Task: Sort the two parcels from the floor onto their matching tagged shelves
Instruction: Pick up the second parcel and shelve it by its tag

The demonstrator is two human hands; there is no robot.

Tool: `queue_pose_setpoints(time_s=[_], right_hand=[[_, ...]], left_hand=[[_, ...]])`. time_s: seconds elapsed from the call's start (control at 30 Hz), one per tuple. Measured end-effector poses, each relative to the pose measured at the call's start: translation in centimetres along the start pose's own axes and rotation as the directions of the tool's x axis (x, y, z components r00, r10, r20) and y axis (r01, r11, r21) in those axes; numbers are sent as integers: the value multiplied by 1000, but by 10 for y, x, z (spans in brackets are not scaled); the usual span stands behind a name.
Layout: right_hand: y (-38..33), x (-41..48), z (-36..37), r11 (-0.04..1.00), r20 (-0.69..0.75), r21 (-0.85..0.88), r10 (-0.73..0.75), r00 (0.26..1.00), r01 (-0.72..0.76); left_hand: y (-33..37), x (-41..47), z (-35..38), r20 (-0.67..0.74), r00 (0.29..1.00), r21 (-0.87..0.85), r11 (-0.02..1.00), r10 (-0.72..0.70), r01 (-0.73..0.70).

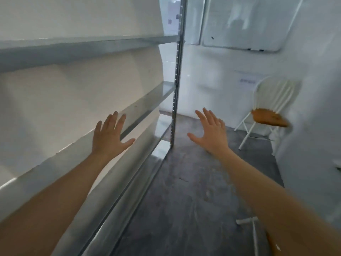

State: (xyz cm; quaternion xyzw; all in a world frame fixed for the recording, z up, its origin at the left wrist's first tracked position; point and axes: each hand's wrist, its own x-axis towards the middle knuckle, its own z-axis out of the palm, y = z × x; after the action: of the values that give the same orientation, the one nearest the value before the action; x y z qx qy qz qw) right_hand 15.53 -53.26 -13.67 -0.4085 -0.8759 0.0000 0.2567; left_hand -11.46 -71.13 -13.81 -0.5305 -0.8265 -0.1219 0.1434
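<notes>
Both my arms reach forward with fingers spread and nothing in them. My left hand point(110, 133) hovers in front of the middle shelf point(147, 104) of a grey metal shelving unit on my left. My right hand point(212, 132) is out over the dark floor point(184, 200), to the right of the unit's upright post point(176, 89). An upper shelf point(83, 50) runs across the top left. No parcel and no shelf tag shows in this blurred view.
A white folding chair point(271, 108) with an orange seat cushion stands at the back right against the white wall. A whiteboard point(258, 24) hangs above it. White chair legs point(252, 224) appear at the lower right near my forearm.
</notes>
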Motion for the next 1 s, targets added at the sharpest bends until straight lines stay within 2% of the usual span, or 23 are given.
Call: queue_pose_setpoints(time_s=[0.27,0.47,0.57,0.83,1.0], right_hand=[[158,28,-38,964,-96,-151,207,974,-220],[240,50,-40,918,-194,-172,324,926,-357],[273,73,-32,894,-177,-200,370,912,-401],[342,194,2,847,-267,-242,410,872,-473],[385,284,15,825,-314,-242,432,845,-511]], left_hand=[[142,138,62,-48,976,-133,967,213,-217],[222,228,98,-55,939,-193,919,339,-343],[248,277,116,-76,915,-192,895,395,-403],[306,442,172,-92,867,-195,845,490,-499],[345,548,200,-174,828,-204,803,533,-559]])
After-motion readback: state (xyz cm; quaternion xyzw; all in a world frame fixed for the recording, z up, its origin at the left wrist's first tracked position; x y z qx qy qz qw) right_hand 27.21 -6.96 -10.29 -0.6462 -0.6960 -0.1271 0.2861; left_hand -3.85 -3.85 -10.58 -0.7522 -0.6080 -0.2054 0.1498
